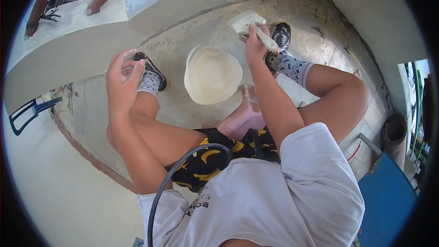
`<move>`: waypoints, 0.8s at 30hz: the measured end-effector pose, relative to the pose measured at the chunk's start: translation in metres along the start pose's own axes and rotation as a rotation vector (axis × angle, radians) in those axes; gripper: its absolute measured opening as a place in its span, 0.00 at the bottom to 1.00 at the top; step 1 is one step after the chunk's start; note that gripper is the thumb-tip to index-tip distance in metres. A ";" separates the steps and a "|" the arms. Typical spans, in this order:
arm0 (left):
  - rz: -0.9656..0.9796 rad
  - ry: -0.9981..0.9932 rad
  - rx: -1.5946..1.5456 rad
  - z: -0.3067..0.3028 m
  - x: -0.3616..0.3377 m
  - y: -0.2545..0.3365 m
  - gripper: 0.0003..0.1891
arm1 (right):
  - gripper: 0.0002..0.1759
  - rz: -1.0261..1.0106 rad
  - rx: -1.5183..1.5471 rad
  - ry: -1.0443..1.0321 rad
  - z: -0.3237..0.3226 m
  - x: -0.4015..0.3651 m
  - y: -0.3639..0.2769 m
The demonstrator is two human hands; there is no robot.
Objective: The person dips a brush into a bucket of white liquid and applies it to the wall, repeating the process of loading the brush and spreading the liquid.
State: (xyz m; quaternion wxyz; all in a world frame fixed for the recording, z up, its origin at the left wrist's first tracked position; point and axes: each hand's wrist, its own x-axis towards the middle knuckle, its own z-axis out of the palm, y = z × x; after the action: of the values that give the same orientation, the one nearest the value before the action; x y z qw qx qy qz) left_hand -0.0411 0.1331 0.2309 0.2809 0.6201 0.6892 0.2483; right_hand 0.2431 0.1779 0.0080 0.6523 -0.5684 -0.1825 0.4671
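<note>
In my right hand (257, 45) is a paintbrush (267, 41), coated in a cream-white, paint-like substance. Its broad head points up and left, and the handle's reddish tip sticks out toward me. Between my feet stands a round tub (213, 76) of the same pale substance, with smears on its rim. The brush is above and to the right of it, apart from it. My left hand (122, 71) is raised left of the tub, near my left shoe. Its fingers are loosely curled with the thumb apart, and I see nothing in them. Pale smudges mark its fingertips.
A pink stool (242, 118) is under me on the stained floor. A low curved wall (183, 7) runs ahead, with brown rails at upper left. A dark blue-framed tool (34, 110) lies at left. To the right are a pipe (394, 132) and a blue board (386, 196).
</note>
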 end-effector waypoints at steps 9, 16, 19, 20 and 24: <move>-0.095 -0.042 0.113 0.001 0.018 0.015 0.15 | 0.18 0.029 0.041 0.156 0.034 0.095 0.052; -0.055 -0.086 0.087 0.005 0.026 0.023 0.16 | 0.18 -0.043 -0.025 0.184 0.056 0.117 0.072; -0.050 -0.075 0.067 0.007 0.029 0.023 0.16 | 0.17 -0.037 -0.058 0.157 0.066 0.129 0.056; -0.064 -0.086 0.082 0.007 0.029 0.023 0.16 | 0.17 -0.053 0.015 0.155 0.069 0.128 0.044; -0.061 -0.083 0.077 0.006 0.028 0.025 0.17 | 0.17 -0.105 0.215 0.124 0.056 0.093 0.000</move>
State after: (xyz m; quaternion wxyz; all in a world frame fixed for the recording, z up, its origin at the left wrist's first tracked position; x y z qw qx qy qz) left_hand -0.0207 0.1635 0.2416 0.2924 0.6191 0.7045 0.1869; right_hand 0.2469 0.2860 -0.0032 0.7430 -0.5126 -0.1204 0.4132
